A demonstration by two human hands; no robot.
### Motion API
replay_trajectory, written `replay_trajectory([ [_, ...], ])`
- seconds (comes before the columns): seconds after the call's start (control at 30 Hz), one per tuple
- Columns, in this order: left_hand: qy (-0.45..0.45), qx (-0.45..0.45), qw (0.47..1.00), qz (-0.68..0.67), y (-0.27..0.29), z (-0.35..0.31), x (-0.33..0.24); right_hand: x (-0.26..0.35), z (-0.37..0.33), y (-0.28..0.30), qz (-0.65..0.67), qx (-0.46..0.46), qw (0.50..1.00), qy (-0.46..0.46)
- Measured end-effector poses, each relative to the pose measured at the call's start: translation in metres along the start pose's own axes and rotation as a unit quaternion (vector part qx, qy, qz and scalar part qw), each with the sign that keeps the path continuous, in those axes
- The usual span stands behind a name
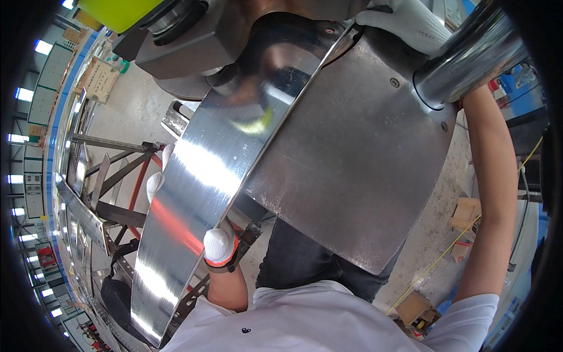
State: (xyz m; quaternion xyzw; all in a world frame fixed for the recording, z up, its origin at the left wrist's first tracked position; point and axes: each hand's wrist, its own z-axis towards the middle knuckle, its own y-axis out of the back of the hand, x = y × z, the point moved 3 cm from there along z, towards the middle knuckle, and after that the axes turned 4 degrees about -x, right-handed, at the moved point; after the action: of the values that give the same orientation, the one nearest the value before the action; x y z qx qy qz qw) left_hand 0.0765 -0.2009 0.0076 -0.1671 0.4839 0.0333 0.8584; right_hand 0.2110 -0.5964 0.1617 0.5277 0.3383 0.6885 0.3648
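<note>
- At seven to eight o'clock, our gloved left hand (219,245) grips the polished curved metal sheet (199,170), thumb at the near edge, fingertips (155,185) round the far one.
- At one o'clock, our gloved right hand (404,26) is beside the sheet's upper end; we cannot tell its grip.
- We judge the sheet would handle best supported at both ends.
- Its straight edge borders the dark steel plate (358,152); the machine block (193,56) crowds eleven o'clock, the chrome column (475,56) two.
- Pale floor (141,97) shows at ten; the metal frame (120,214) at nine probably limits swinging.
</note>
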Motion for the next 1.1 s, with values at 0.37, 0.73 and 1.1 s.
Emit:
replay_trajectory([
  [0.37,-0.024,0.079,0.997,0.004,0.008,-0.002,0.005,-0.002,-0.001,0.000,0.018,-0.007,1.000,-0.021],
  [0.73,-0.002,-0.013,0.999,0.051,-0.010,-0.002,-0.006,-0.009,0.002,0.004,0.004,-0.009,1.000,0.019],
  [1.1,-0.051,0.078,0.996,0.011,0.000,-0.003,0.004,-0.013,0.002,0.008,-0.022,-0.008,0.999,0.049],
])
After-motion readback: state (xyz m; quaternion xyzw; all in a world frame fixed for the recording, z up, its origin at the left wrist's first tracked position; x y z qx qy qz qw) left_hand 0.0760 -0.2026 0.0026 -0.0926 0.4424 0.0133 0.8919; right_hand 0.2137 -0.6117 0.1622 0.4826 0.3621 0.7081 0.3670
